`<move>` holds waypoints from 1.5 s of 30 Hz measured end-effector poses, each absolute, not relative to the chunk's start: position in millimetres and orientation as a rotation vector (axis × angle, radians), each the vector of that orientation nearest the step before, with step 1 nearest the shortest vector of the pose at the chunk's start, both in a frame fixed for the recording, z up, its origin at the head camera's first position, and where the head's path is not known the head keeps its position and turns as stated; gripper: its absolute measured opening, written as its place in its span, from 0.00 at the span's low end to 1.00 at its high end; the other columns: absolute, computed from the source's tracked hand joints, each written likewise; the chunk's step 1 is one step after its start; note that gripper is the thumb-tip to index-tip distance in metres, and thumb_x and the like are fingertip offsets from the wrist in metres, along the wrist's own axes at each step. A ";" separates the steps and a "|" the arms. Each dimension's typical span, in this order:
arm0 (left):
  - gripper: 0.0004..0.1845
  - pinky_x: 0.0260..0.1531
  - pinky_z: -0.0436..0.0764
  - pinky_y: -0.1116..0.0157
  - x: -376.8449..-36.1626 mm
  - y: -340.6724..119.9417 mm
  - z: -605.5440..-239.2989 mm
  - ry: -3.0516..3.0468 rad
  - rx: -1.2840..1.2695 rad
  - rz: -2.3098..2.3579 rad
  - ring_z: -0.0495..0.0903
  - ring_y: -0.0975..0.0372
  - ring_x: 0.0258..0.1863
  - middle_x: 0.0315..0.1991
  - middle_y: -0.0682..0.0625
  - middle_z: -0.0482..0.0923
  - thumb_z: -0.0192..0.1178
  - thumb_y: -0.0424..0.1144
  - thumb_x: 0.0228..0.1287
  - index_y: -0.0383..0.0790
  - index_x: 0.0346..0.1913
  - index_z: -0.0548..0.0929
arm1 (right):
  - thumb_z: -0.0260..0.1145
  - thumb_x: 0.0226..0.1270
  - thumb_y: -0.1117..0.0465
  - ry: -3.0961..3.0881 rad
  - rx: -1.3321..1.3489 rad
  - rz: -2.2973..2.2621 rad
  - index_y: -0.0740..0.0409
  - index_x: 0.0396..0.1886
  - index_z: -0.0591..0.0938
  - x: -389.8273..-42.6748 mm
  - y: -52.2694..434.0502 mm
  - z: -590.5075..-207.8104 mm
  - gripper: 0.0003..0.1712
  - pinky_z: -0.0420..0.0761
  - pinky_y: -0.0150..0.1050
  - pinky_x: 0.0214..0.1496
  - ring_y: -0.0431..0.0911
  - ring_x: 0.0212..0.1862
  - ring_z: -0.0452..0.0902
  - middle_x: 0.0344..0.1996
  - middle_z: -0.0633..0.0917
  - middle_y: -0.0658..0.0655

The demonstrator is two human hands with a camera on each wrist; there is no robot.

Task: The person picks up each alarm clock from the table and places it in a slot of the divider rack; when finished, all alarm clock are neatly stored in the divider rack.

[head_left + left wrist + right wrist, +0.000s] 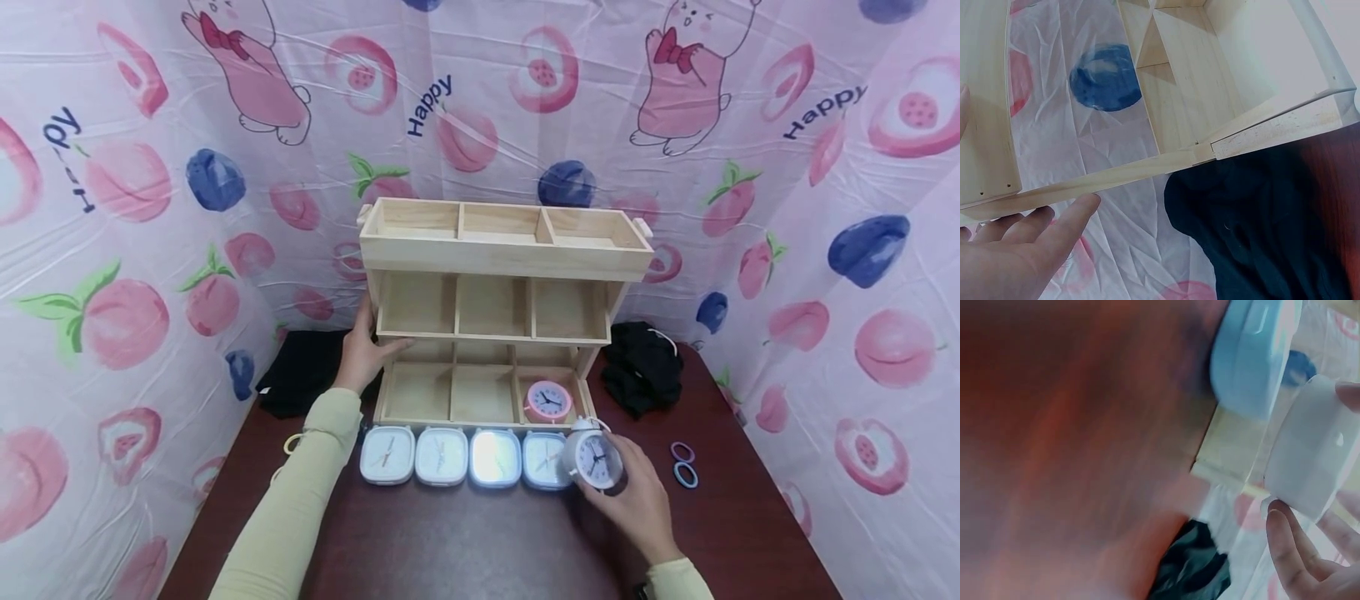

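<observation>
Right hand (637, 500) grips a round white alarm clock (592, 457), fingers curled around its body, just in front of the wooden organizer's (498, 250) lower right corner; the clock is lifted off the table (465, 550), face tilted up. In the right wrist view the fingers (1288, 547) wrap the white clock casing (1310, 450); the frame is blurred. Left hand (363, 354) rests flat against the organizer's left side at the bottom tier, fingers straight (1066, 219), holding nothing.

A pink round clock (548, 402) sits in the organizer's bottom-right compartment. Four square pale-blue clocks (442, 456) line up in a row just in front of the organizer, the rightmost partly behind the white clock. Black cloth (303, 371) lies left of the organizer, another black cloth (643, 367) right of it. Two hair ties (684, 464) lie to the organizer's front right, beyond the right hand.
</observation>
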State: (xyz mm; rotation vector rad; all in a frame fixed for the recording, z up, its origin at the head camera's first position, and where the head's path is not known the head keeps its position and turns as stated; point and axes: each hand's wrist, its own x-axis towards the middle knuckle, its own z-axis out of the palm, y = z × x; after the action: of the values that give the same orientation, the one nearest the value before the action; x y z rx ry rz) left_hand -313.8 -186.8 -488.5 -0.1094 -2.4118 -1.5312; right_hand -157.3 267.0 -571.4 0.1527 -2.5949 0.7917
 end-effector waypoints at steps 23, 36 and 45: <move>0.66 0.81 0.66 0.45 -316.6 -188.3 -491.8 -2.411 -0.094 -1.558 0.59 0.46 0.84 0.86 0.45 0.56 0.81 0.41 0.61 0.67 0.88 0.41 | 0.91 0.40 0.51 -2.636 0.471 0.987 0.52 0.44 0.82 -253.2 164.0 -556.8 0.33 0.75 0.57 0.65 0.58 0.64 0.74 0.55 0.88 0.55; 0.67 0.81 0.66 0.46 -316.1 -186.9 -489.3 -2.419 -0.075 -1.565 0.61 0.47 0.84 0.85 0.43 0.58 0.81 0.41 0.60 0.67 0.88 0.41 | 0.88 0.42 0.41 -2.771 0.551 0.805 0.51 0.42 0.86 -295.5 124.3 -557.4 0.31 0.81 0.52 0.55 0.56 0.51 0.78 0.46 0.91 0.57; 0.66 0.81 0.66 0.46 -315.9 -187.3 -489.4 -2.417 -0.069 -1.567 0.60 0.48 0.84 0.86 0.43 0.58 0.81 0.41 0.61 0.67 0.88 0.41 | 0.88 0.43 0.42 -2.795 0.598 0.695 0.53 0.39 0.88 -313.4 111.3 -565.2 0.28 0.79 0.52 0.62 0.55 0.47 0.84 0.39 0.92 0.54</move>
State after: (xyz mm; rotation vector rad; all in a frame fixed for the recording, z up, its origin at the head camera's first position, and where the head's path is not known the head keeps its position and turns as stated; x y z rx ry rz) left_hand -315.9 -187.3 -489.4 -0.0689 -2.4175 -1.5668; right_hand -313.4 111.3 -565.2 0.5976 -2.7950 0.6946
